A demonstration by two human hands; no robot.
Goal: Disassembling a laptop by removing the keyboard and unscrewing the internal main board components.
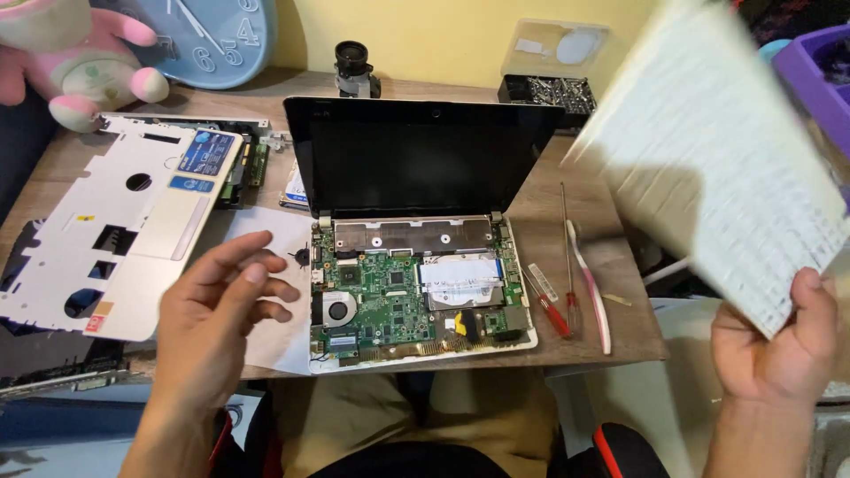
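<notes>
A small laptop stands open on the wooden desk, its keyboard deck taken off so the green circuit board, the fan and the silver drive show. My right hand is raised at the right, shut on the lower edge of the white keyboard, which is blurred and held up in the air. Beside the laptop's left edge hovers my left hand, open and empty, with its fingers spread over a white sheet of paper.
The white palm-rest cover lies at the left. Two red-handled screwdrivers and a pink and white toothbrush lie right of the laptop. At the back are a screw box, a small lens, a blue clock and a pink plush toy. A purple bin sits far right.
</notes>
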